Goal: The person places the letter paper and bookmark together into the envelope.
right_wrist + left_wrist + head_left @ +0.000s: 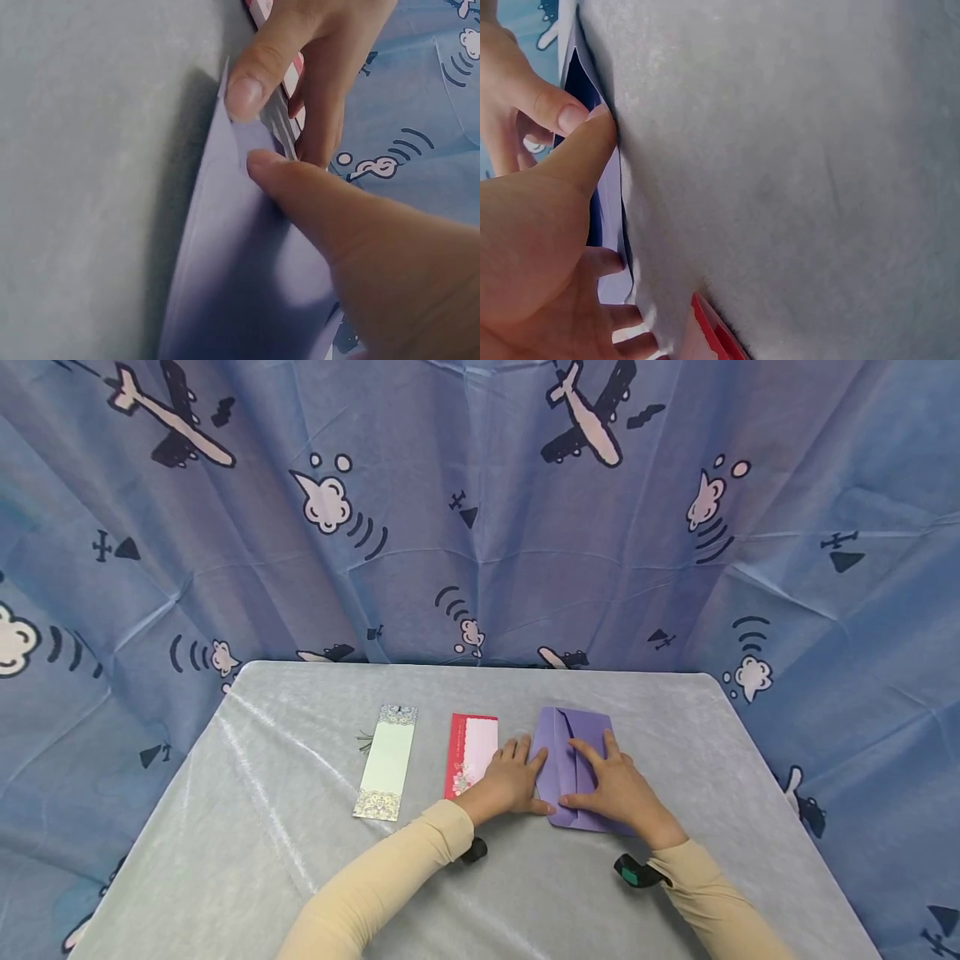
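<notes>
A purple envelope (587, 725) lies on the table, its flap slightly raised, with a dark gap along the fold. My left hand (512, 781) is spread at its left edge, the thumb on the paper and the other fingers reaching away from me. On top of the envelope rests my right hand (621, 783), thumb and forefinger apart over the flap. The right wrist view brings my right thumb (289, 180) close to the left thumb (246, 96) at the paper's edge. In the left wrist view the envelope (612, 195) gapes beneath my left thumb.
Left of the envelope is a red and pink card (472, 739), partly hidden by my left hand. Farther left lies a pale green bookmark-like strip (386, 760) with patterned ends and a dark tassel (365, 742). Behind the grey-covered table (247, 860) hangs a blue curtain (420, 543).
</notes>
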`<move>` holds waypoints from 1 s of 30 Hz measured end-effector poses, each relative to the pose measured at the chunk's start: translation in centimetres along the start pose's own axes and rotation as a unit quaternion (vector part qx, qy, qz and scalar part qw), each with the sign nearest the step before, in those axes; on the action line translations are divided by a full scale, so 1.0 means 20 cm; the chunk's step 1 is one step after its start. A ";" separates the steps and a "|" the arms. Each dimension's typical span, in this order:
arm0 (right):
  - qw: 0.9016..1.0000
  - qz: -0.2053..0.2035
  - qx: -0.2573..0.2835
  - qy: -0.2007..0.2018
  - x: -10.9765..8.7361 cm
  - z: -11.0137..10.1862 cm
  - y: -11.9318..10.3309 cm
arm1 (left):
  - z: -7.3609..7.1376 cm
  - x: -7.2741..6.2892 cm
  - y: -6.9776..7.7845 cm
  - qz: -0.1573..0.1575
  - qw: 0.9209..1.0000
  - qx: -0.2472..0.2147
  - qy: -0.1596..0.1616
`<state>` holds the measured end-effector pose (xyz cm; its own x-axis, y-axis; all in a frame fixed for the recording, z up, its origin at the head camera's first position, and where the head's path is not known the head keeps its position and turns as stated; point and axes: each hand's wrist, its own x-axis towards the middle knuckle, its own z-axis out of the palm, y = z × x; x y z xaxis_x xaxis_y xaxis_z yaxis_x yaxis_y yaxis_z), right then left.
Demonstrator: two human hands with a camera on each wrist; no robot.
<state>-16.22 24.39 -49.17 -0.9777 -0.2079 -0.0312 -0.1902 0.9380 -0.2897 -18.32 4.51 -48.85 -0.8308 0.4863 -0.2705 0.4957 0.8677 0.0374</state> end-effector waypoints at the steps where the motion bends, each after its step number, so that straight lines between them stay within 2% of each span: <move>1: 1.000 -0.002 -0.001 0.003 0.00 0.00 0.00 | 0.00 0.00 0.00 0.002 1.000 -0.002 0.000; 10: 1.000 -0.021 0.000 0.024 0.00 0.01 0.02 | -0.01 0.00 -0.01 0.008 1.000 -0.030 -0.003; 23: 0.999 -0.027 0.008 0.033 0.01 0.01 0.02 | -0.02 -0.01 -0.01 0.022 0.998 -0.057 0.033; 30: 0.999 -0.027 0.001 0.037 0.01 0.01 0.02 | -0.05 -0.06 -0.07 0.033 0.992 -0.102 0.062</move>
<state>-16.48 24.63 -49.43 -0.9701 -0.2367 0.0547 -0.2422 0.9256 -0.2907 -18.31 2.77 -47.72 -0.8294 0.5408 -0.1400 0.4990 0.8299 0.2494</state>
